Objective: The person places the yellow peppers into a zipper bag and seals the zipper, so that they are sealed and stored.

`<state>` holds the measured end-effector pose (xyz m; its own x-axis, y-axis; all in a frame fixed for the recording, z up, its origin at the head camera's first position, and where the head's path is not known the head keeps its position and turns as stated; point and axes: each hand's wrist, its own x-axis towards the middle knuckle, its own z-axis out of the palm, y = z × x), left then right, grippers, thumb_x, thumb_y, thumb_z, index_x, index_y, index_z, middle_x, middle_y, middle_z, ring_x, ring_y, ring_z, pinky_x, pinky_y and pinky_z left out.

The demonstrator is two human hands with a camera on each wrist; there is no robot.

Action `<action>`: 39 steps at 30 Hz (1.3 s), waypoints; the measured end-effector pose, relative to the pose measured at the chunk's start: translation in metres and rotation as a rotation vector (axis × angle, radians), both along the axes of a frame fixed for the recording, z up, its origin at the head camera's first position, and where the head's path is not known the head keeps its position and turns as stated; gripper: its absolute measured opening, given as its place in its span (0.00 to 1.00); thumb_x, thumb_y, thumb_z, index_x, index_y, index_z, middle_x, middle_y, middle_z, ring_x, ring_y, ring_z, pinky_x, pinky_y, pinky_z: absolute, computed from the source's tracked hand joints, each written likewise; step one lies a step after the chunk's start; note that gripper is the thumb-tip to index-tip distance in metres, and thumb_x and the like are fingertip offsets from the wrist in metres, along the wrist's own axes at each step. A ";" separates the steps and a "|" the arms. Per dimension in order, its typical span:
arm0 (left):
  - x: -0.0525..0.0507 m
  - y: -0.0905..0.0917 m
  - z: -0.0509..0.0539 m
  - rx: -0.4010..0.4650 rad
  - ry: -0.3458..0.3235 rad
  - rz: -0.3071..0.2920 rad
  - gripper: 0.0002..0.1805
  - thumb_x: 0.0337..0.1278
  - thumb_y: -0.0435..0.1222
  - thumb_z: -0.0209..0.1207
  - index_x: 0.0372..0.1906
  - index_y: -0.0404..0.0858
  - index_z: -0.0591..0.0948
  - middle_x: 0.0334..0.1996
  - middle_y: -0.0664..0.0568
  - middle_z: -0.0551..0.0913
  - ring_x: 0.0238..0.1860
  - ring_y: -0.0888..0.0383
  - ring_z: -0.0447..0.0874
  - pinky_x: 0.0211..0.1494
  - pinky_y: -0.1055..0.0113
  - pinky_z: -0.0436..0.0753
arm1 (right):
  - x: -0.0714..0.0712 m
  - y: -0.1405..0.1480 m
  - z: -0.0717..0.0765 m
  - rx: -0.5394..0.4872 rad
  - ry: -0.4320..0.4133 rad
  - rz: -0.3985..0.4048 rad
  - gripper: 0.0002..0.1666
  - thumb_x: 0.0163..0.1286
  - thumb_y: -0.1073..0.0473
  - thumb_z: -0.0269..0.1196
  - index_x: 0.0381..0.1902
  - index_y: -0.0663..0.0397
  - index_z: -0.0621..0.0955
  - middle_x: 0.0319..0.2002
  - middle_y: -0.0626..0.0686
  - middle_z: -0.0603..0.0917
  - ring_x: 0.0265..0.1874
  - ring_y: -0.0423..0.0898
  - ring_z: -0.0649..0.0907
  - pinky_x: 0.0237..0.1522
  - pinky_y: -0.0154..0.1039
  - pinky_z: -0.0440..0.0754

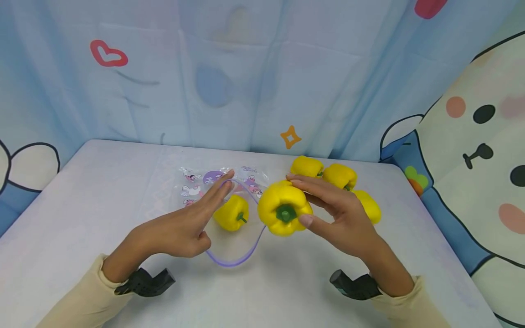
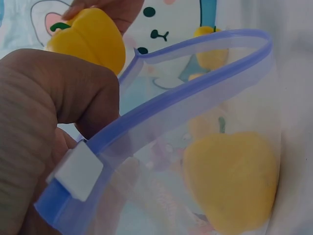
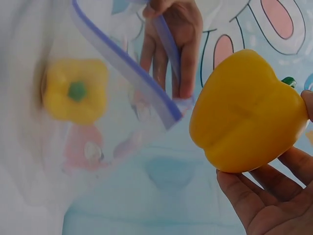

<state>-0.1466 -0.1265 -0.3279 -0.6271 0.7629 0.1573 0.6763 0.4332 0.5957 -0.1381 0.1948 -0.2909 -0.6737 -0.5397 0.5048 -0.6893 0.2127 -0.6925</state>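
A clear zip bag with a purple rim (image 1: 235,263) stands with its mouth spread. My left hand (image 1: 184,230) holds the rim, the thumb near a white slider (image 2: 79,170) in the left wrist view. Inside the bag lies one yellow bell pepper (image 1: 227,214), seen through the plastic (image 2: 232,181). Just right of the opening, my right hand (image 1: 346,218) grips another yellow pepper (image 1: 268,200) between thumb and fingers, its green stem facing the head camera. That pepper is outside the bag, raised beside the rim (image 3: 129,66) in the right wrist view.
Three more yellow peppers, at the back (image 1: 305,166), beside it (image 1: 338,175) and nearer (image 1: 368,207), lie on the white table (image 1: 102,182) behind my right hand. A blue patterned curtain (image 1: 164,105) hangs behind the table's back edge.
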 end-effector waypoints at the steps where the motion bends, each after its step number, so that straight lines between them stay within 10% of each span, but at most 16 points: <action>1: 0.000 0.000 0.000 -0.003 0.002 0.002 0.60 0.40 0.20 0.52 0.76 0.40 0.30 0.75 0.57 0.21 0.76 0.57 0.26 0.54 0.65 0.75 | 0.001 -0.002 -0.001 0.001 -0.006 0.009 0.33 0.61 0.74 0.65 0.65 0.63 0.73 0.65 0.56 0.74 0.64 0.53 0.72 0.59 0.41 0.73; 25: 0.000 0.003 -0.003 0.015 -0.012 -0.004 0.62 0.39 0.19 0.55 0.77 0.42 0.30 0.76 0.58 0.21 0.76 0.57 0.30 0.68 0.55 0.64 | 0.011 -0.045 -0.036 0.046 0.048 0.239 0.32 0.64 0.64 0.66 0.66 0.60 0.73 0.67 0.58 0.71 0.65 0.55 0.70 0.61 0.46 0.71; 39: 0.001 0.003 -0.004 0.028 0.008 -0.042 0.62 0.37 0.18 0.54 0.77 0.41 0.30 0.76 0.56 0.23 0.76 0.56 0.30 0.68 0.56 0.63 | 0.015 -0.058 -0.049 0.131 0.063 0.152 0.34 0.64 0.65 0.66 0.68 0.60 0.71 0.70 0.58 0.67 0.68 0.54 0.67 0.63 0.44 0.68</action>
<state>-0.1460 -0.1238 -0.3316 -0.5933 0.7837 0.1839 0.6985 0.3877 0.6014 -0.1229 0.1364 -0.3399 -0.5493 -0.6964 0.4618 -0.7611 0.1888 -0.6206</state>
